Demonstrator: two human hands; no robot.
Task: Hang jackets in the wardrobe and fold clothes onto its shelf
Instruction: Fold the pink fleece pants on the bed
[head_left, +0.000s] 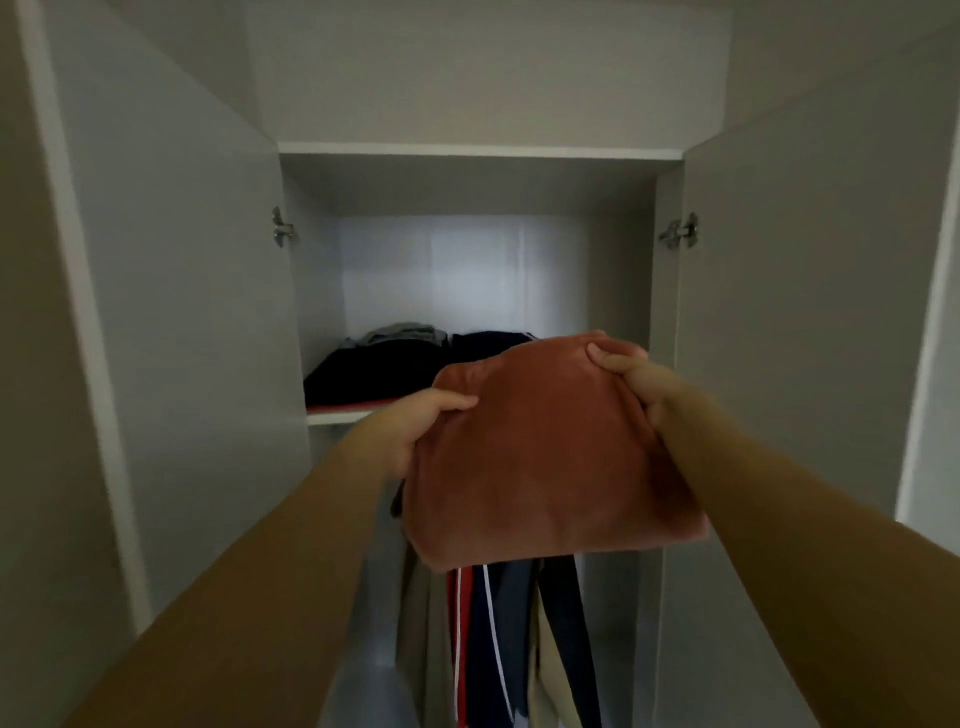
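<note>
While both hands, left hand (415, 423) and right hand (631, 376), pinch the folded rust-red garment (545, 462) by its sides, it's raised just short of the shelf (337, 415); shoved in carelessly, it could topple the dark folded stack (379, 371).

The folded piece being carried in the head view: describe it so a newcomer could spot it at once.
Start at the open wardrobe's shelf, which holds dark folded clothes. Just in front of it and slightly lower, the left hand and right hand hold a folded garment by its sides. It is the only rust-red piece, above the hanging jackets.
</note>
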